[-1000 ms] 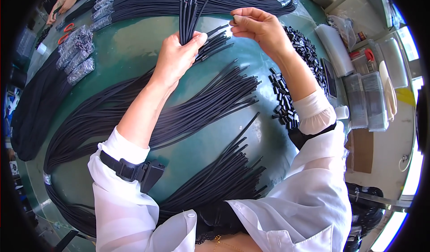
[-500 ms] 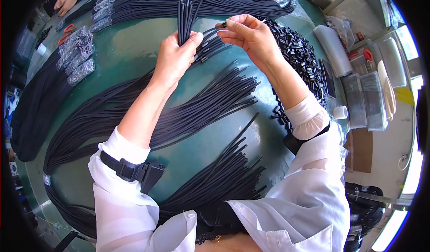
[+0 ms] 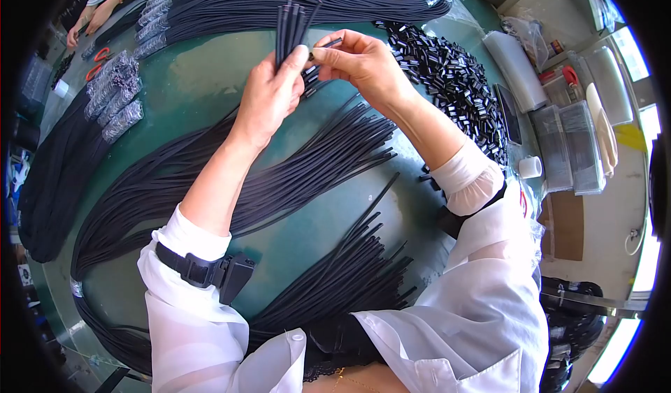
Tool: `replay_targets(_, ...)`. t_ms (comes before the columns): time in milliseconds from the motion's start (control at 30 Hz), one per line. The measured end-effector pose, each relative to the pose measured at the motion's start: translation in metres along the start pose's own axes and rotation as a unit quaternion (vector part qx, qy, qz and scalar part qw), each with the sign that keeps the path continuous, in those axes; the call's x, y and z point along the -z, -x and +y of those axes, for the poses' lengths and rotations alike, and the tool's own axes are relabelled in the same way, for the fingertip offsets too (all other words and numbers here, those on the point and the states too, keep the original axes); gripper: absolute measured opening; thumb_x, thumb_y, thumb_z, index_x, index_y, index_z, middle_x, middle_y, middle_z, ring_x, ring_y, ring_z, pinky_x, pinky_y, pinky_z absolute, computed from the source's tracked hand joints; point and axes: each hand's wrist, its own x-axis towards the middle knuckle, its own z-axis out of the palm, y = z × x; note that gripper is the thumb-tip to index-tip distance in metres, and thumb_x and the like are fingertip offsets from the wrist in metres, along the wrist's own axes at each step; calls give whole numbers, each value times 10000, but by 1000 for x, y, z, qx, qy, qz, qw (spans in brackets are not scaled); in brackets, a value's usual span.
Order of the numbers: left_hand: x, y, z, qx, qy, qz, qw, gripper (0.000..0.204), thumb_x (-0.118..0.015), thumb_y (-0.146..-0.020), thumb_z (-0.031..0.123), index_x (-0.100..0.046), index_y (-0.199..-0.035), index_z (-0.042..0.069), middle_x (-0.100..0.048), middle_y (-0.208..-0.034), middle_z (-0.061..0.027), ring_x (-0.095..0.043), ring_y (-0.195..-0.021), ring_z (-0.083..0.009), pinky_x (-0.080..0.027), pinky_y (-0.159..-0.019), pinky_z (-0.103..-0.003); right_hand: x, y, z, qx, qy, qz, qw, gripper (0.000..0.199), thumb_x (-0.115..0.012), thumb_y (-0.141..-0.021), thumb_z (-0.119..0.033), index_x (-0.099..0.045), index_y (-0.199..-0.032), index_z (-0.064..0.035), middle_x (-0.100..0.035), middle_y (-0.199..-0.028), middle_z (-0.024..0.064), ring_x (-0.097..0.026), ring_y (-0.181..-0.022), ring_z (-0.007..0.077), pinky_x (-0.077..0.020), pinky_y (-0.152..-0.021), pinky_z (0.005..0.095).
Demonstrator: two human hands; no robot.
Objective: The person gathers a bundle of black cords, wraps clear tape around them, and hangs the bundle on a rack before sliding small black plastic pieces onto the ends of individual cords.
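My left hand point(image 3: 269, 103) is closed round a bundle of thin black cords point(image 3: 290, 30), whose cut ends stick up above the thumb. Close beside it, my right hand point(image 3: 367, 68) pinches a small black tube point(image 3: 312, 56) between thumb and fingertips, right by the left thumb. A short dark cord end point(image 3: 334, 42) shows above the right fingers; whether it joins the tube is hidden. Below both hands, a loose fan of black cords point(image 3: 328, 141) lies across the green table point(image 3: 175, 92). To the right spreads a heap of short black tubes point(image 3: 454, 71).
Nearer my body lies another black cord bundle point(image 3: 342, 274). Plastic-wrapped cord bundles point(image 3: 112, 99) and orange-handled scissors point(image 3: 100, 57) are at the left. A white roll point(image 3: 530, 167) and clear plastic boxes point(image 3: 570, 145) stand at the right. Another person's hands point(image 3: 94, 19) work at the far left.
My right hand has moved left, bringing its fingertips from out over the cord ends to beside my left thumb. The left hand keeps its hold on the cord bundle.
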Motion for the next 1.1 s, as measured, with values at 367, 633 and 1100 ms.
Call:
replay_targets(367, 14, -12, -14, -149, -232, 127, 953, 269, -568, -919, 293, -574, -886, 26, -465, -602, 44, -405, -502, -26, -326, -456, -206, 42, -12, -2, -38, 86, 51, 994, 285, -542, -923, -265, -671, -1002, -24, -617, -784, 3, -510, -619, 51, -424, -614, 180)
replay_targets(633, -2, -7, -2, -125, -25, 112, 985, 223, -581, -910, 236, -598, -839, 25, -467, -602, 42, -408, -505, -25, -332, -462, -201, 137, -68, 27, -39, 672, 140, 726, 191, -645, -792, -236, -688, -914, -94, -673, -842, 102, -643, -741, 227, -498, -717, 336)
replay_targets(1100, 2, -3, 1, 0, -25, 70, 997, 162, -648, -859, 199, -599, -805, 54, -457, -590, 71, -396, -489, -10, -314, -437, -178, 63, -30, -16, -17, -3, 71, 997, 156, -581, -888, -107, -591, -992, 9, -662, -930, 150, -667, -850, 190, -552, -770, 295)
